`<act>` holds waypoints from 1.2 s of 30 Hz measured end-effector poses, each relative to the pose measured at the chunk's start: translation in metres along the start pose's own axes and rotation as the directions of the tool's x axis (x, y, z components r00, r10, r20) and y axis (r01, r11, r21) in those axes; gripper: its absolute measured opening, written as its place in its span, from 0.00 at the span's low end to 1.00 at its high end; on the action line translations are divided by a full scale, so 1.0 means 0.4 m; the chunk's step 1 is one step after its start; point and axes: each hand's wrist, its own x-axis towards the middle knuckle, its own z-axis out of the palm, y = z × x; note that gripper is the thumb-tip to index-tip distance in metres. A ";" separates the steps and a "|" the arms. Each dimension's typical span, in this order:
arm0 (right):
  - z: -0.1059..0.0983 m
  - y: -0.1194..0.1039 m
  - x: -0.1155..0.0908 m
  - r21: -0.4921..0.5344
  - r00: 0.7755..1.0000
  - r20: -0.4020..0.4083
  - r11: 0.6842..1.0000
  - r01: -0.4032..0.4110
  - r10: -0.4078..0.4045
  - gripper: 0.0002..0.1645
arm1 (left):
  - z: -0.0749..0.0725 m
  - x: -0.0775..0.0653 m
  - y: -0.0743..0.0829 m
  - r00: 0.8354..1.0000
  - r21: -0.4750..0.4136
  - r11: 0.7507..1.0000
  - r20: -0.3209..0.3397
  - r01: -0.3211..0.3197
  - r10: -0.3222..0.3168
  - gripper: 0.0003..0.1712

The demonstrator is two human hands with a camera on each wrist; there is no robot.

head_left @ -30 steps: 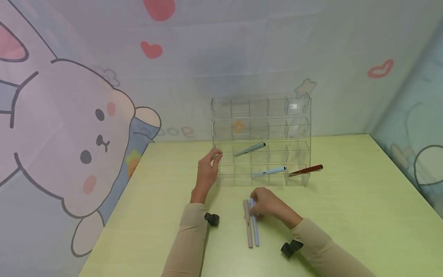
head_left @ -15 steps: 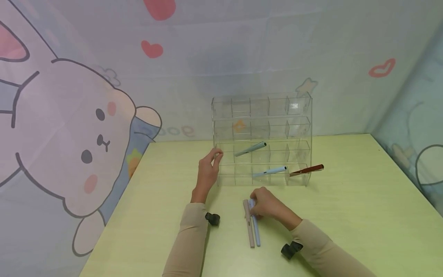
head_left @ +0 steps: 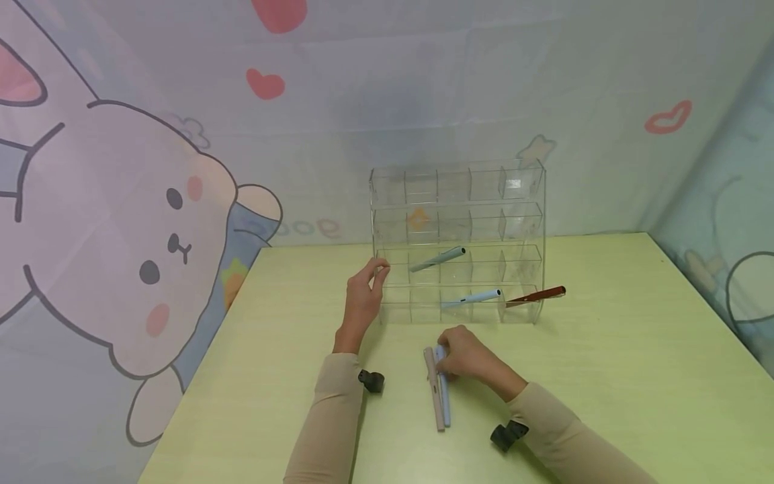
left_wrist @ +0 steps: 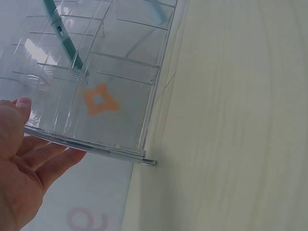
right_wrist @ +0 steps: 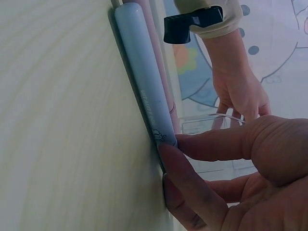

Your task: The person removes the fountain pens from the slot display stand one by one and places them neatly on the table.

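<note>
My left hand [head_left: 361, 296] grips the left side panel of a clear acrylic pen rack [head_left: 455, 203]. In the left wrist view, its thumb lies on one face of the panel [left_wrist: 91, 147] and its fingers on the other. Close in front of the rack, my right hand [head_left: 470, 353] pinches the far part of a light blue pen [head_left: 446, 403] between thumb and fingers. The right wrist view shows this pen [right_wrist: 144, 72] lying along the table, with lettering on its barrel. A beige-pink pen [head_left: 435, 396] lies right beside it, on the left.
A green pen [head_left: 438, 259] leans in the rack's second row from the bottom. In the bottom row lean a pale blue pen [head_left: 474, 298] and a dark red pen [head_left: 538, 296], which sticks out past the right side. A printed cloth [head_left: 326, 148] hangs behind the yellow table [head_left: 635, 336].
The near end of the light blue pen has swung slightly left, closer to the beige-pink pen. Both hands keep their places and their holds.
</note>
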 end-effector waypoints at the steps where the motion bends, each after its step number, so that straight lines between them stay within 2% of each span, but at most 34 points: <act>1: 0.000 -0.001 0.000 -0.006 1.000 0.001 1.000 -0.005 0.005 0.19 | 0.000 0.000 0.001 1.000 -0.003 1.000 -0.001 -0.001 0.001 0.08; 5: -0.001 -0.003 0.000 -0.024 1.000 0.001 1.000 -0.013 0.013 0.18 | -0.001 0.001 0.003 1.000 -0.011 1.000 -0.006 -0.012 0.012 0.08; 8: -0.003 -0.001 0.002 -0.036 1.000 0.012 0.999 -0.009 0.010 0.13 | -0.001 0.001 0.003 1.000 -0.019 1.000 -0.010 -0.021 0.021 0.08; 13: -0.006 0.009 0.007 -0.055 0.999 0.023 0.998 0.037 -0.036 0.18 | -0.002 0.001 0.003 1.000 -0.031 0.999 -0.004 -0.016 0.016 0.08; 15: -0.007 0.009 0.006 -0.059 0.999 0.021 0.998 0.031 -0.030 0.24 | -0.002 0.001 0.003 1.000 -0.029 1.000 0.001 -0.007 0.007 0.08; 18: -0.005 0.011 0.004 -0.063 1.000 0.018 0.998 0.018 -0.017 0.27 | -0.002 0.001 0.003 1.000 -0.026 1.000 0.007 0.001 -0.001 0.09; 20: -0.006 0.001 -0.001 -0.047 1.000 0.016 0.999 -0.016 0.017 0.27 | -0.001 0.001 0.002 1.000 -0.025 1.000 0.008 0.000 0.000 0.09; 25: -0.005 -0.003 -0.006 -0.028 1.000 0.005 0.999 -0.019 0.019 0.22 | -0.001 0.000 0.003 1.000 -0.027 1.000 0.010 -0.008 0.009 0.08; 28: -0.011 -0.010 -0.010 -0.025 0.999 -0.008 0.999 -0.032 0.032 0.24 | -0.001 0.001 0.004 1.000 -0.031 0.999 0.008 -0.010 0.010 0.08; 31: -0.021 -0.019 -0.014 0.006 0.999 -0.014 0.999 -0.050 0.050 0.31 | -0.002 0.002 0.005 1.000 -0.034 0.999 0.000 -0.015 0.015 0.08; 36: -0.039 -0.027 -0.019 0.049 0.999 -0.011 0.998 -0.044 0.044 0.32 | -0.003 0.000 0.004 1.000 -0.026 0.999 -0.004 -0.021 0.021 0.08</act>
